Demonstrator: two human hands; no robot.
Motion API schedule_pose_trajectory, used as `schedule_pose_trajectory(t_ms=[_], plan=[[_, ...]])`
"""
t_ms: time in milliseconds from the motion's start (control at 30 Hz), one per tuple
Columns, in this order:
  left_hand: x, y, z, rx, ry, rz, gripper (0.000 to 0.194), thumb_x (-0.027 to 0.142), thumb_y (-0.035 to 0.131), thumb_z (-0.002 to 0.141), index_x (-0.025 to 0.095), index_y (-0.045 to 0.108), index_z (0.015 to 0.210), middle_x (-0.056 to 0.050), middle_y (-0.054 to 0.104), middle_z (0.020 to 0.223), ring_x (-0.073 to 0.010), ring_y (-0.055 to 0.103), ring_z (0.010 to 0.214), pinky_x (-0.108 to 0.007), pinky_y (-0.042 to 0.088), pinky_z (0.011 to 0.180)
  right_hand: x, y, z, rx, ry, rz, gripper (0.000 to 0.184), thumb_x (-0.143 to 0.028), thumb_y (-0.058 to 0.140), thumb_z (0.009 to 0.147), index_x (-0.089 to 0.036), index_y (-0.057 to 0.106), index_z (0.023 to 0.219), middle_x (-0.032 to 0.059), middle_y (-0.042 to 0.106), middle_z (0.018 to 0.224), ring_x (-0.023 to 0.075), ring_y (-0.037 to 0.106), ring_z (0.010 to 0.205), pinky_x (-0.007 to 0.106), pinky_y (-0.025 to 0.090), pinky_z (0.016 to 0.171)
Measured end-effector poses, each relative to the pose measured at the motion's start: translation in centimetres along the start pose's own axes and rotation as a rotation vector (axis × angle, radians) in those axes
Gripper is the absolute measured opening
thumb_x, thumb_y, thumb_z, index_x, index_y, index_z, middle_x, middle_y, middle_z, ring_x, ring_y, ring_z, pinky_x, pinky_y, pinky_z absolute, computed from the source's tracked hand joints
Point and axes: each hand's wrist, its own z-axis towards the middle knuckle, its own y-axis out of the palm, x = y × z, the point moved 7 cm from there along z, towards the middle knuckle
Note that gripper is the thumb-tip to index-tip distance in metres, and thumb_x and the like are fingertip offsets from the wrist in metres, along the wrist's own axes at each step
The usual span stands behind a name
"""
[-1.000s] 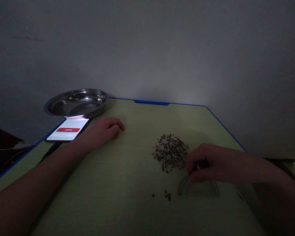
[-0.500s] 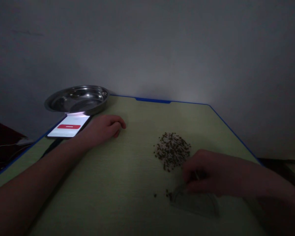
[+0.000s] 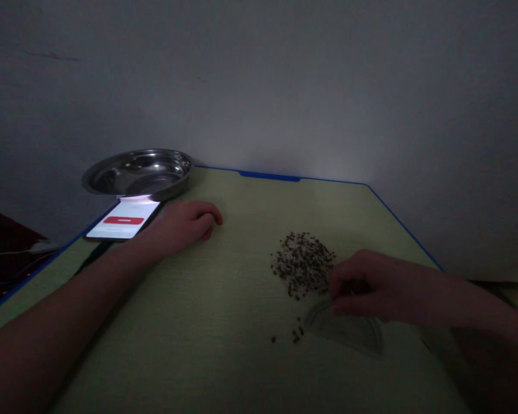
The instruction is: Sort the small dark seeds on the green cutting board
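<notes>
Head view, dim light. Right hand (image 3: pixel 362 282), lower right, pinches a clear half-disc (image 3: pixel 349 336), whose upper part the fingers mask; any markings are too faint to read. Pale-and-dark grain pile (image 3: pixel 304 261), right of centre: I cannot tell whether the fingertips touch it. Left hand (image 3: pixel 187 221), left of centre, loosely curled, palm hidden; contents, if any, cannot be told. Phone (image 3: pixel 125 215), at left: lettering illegible. Both forearms run out of frame.

Indoors: table (image 3: pixel 190 322) against dim wall (image 3: pixel 285 86)
</notes>
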Motion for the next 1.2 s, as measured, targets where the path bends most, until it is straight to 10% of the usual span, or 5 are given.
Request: schedule_pose_trajectory(t_ms=[1200], plan=[[0.0, 0.1, 0.1, 0.000, 0.022, 0.015, 0.033, 0.031, 0.039, 0.079, 0.020, 0.069, 0.087, 0.002, 0.065, 0.061, -0.0143, 0.054, 0.055, -0.026, 0.036, 0.056, -0.6, 0.5, 0.1, -0.036, -0.035, -0.001, 0.024, -0.040, 0.059, 0.085, -0.020, 0.065, 0.074, -0.0029, 0.055, 0.064, 0.0114, 0.049, 0.059, 0.022, 0.036, 0.050]])
